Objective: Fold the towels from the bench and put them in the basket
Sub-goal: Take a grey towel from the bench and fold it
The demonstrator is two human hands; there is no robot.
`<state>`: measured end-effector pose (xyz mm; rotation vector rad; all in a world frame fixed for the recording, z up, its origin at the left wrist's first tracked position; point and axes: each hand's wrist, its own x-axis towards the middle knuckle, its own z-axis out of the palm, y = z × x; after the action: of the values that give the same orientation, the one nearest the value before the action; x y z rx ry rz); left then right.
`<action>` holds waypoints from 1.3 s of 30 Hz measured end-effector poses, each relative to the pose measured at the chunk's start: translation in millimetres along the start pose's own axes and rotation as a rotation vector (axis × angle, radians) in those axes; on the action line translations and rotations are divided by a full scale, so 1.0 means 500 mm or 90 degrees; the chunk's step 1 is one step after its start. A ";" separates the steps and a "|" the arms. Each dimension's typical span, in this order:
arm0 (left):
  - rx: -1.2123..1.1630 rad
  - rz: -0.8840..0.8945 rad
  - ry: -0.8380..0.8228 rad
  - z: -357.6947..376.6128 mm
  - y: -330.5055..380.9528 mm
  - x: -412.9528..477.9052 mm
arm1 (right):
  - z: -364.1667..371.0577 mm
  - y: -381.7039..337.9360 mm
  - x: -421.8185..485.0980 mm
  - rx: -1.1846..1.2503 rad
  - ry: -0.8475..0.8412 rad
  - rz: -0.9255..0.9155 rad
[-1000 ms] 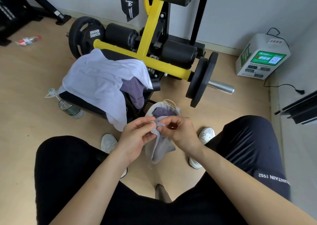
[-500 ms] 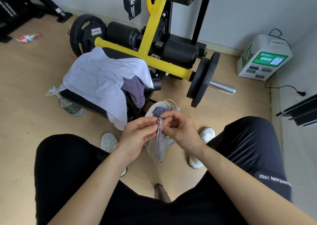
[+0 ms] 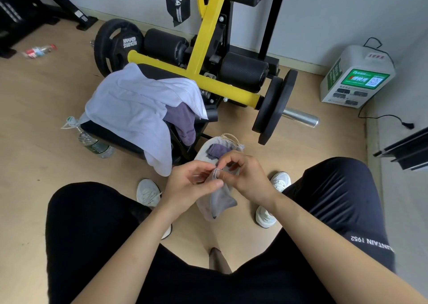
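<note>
Left hand [image 3: 190, 183] and right hand [image 3: 245, 176] fingers pinch soft, limp grey towel [image 3: 220, 199].

A black weight plate [image 3: 117, 46] marked "Hammer Strength" is seen at the far left end of a yellow bar [image 3: 192, 79], and two more black plates [image 3: 274, 109] are mounted at its right end beside a bare steel sleeve [image 3: 301, 118]. A plastic water bottle [image 3: 92, 141] is laid on the wooden floor [image 3: 41, 109] just left of the machine, and a second bottle [image 3: 38, 51] with a red label is seen well apart near the far left. A white charging station [image 3: 356, 76] with a green screen is placed against the right wall, with a black cable [image 3: 382, 118] trailing along the floor.
</note>
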<state>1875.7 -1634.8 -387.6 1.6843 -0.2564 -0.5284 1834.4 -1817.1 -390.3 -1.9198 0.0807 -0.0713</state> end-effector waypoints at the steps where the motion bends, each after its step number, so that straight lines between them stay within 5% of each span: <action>1: 0.042 0.029 -0.004 0.000 -0.003 -0.001 | -0.001 0.000 0.001 0.011 -0.003 0.018; 8: 0.152 0.166 0.023 -0.006 -0.020 0.007 | -0.015 -0.007 0.000 0.048 -0.018 -0.015; 14: 0.106 0.160 0.016 -0.007 -0.014 0.009 | -0.018 -0.010 -0.003 0.078 -0.075 -0.011; 39: -0.233 0.136 0.221 -0.150 -0.025 0.037 | -0.050 0.100 0.003 -0.478 -0.326 0.175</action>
<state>1926.3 -1575.5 -395.6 1.3428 -0.0782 -0.1079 1832.6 -1857.8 -428.5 -2.5866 0.0246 0.7245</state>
